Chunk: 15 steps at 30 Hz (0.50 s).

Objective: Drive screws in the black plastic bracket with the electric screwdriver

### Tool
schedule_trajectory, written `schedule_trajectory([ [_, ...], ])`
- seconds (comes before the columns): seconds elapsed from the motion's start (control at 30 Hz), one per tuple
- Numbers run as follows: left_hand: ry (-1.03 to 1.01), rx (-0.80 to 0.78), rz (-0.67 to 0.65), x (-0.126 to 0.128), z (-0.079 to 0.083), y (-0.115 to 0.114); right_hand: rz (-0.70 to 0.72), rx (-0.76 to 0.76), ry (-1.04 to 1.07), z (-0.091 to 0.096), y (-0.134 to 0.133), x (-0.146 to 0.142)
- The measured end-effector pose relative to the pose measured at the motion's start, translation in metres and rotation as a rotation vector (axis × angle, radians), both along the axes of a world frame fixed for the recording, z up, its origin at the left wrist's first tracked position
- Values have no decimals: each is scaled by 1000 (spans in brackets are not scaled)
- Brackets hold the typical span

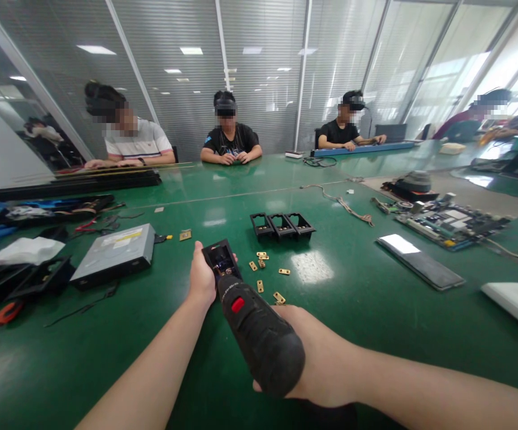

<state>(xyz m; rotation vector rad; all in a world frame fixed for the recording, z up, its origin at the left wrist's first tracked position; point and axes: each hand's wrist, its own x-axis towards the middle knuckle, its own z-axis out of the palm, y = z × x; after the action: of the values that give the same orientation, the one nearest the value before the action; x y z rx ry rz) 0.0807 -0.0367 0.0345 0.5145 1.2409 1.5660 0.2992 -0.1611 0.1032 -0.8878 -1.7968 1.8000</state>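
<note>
My left hand [202, 276] is closed around a black plastic housing [220, 251], thumb on its near side and fingertips showing past the far side. Metal parts glint inside the housing. In my right hand [316, 352] is a black power screwdriver [259, 334] with a red switch on top. Its front end points into the open face of the housing; whether the bit touches anything inside is hidden. Several small brass plates [260, 286] with holes lie just right of the housing. Beyond them stand three similar black housings [281, 225] in a row.
To the left are a silver disc drive [115, 254], white tissue [29, 251], black trays and loose wires. A dark flat panel [420, 261], a circuit board [453, 221] and a white case [516, 307] lie to the right. Several people sit along the far side of the green table [151, 370].
</note>
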Motion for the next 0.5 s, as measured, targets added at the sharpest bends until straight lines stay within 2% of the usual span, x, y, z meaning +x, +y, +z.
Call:
schedule_trajectory([
  [0.17, -11, -3, -16, -2, -3, 1, -1, 51, -18, -6, 0, 1],
  [0.5, -64, 23, 9, -4, -6, 0, -3, -26, -51, -1, -2, 1],
])
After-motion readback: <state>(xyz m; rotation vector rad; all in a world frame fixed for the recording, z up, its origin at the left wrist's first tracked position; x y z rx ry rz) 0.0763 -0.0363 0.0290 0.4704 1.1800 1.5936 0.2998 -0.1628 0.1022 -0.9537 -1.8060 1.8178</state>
